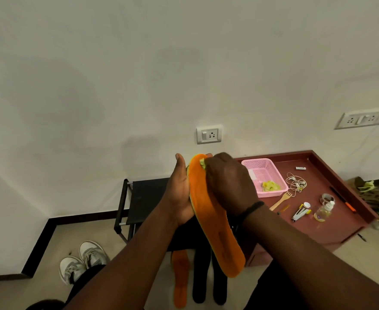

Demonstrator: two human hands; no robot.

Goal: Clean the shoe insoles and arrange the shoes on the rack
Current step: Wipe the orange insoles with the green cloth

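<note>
A dark red cabinet top (331, 220) stands right of the black shoe rack (143, 198), whose top shelf shows bare where visible. On the floor lie a pair of grey-white sneakers (83, 262), two black insoles (208, 280) and a second orange insole (180, 280). The orange insole (215, 222) in hand is raised in front of the rack; the left hand (179, 193) backs it with fingers straight, thumb up. The right hand (228, 182) is clenched around a yellow-green cloth (202, 164), pressing it at the toe end. Judged step: wiping this insole. Next calls for strokes down toward the heel, then the floor insoles. A pink basket (271, 168) holds another cloth
</note>
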